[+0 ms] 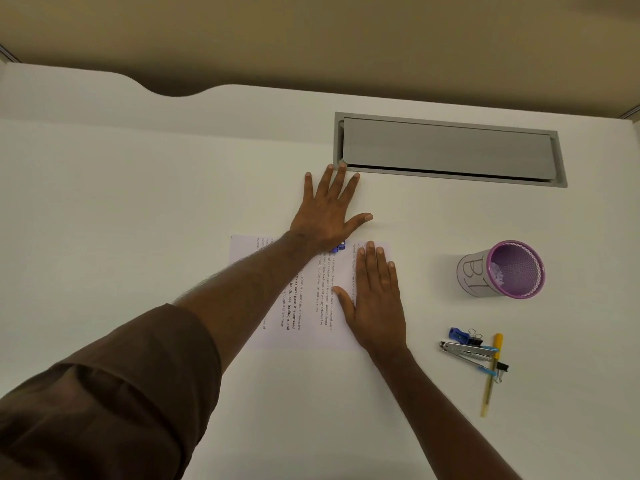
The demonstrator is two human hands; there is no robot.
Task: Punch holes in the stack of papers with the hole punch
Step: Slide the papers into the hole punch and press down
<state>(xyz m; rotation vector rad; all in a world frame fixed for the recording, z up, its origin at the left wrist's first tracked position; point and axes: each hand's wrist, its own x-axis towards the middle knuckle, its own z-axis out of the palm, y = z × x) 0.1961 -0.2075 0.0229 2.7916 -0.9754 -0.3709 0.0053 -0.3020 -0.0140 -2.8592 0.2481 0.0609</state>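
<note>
Sleeve (104, 393) near; flat right hand (375, 303) presses papers (304, 306)

Printed paper stack (311, 306) flat, blue punch (338, 248) atop

White desk (138, 202), grey cable hatch (446, 148), purple mesh cup (502, 270), stapler (465, 351), yellow pen (491, 375), binder clips (475, 337)

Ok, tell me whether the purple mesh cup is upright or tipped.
Upright: the purple mesh cup stands on the desk with its rim facing up.
</note>
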